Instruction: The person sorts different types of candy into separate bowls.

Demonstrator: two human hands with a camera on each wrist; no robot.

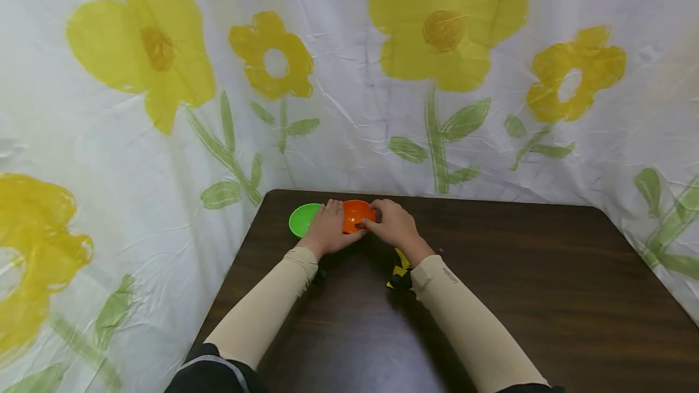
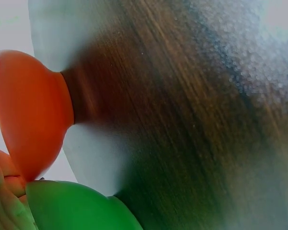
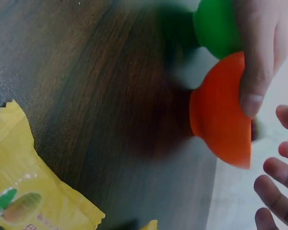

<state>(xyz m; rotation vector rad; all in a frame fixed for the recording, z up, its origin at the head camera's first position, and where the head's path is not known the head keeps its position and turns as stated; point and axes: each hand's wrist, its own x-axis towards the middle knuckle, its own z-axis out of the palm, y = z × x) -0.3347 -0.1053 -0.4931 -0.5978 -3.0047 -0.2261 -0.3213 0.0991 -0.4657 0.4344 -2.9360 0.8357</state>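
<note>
The left hand (image 1: pixel 329 229) lies straight-fingered, the right hand (image 1: pixel 395 223) loosely spread, neither grasping; between them sits a glossy, round orange bowl (image 1: pixel 354 214) with a narrower foot. Leftward, a green bowl (image 1: pixel 302 220); under the right wrist, a yellow packet (image 3: pixel 53 187).

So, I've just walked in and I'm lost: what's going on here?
A person's left hand lies over where a green bowl and an orange bowl meet. Their right hand is at the orange bowl's right side, fingers apart. Both bowls stand upright near the far edge of the table, with something dark in the orange bowl. A yellow packet lies nearer.
</note>
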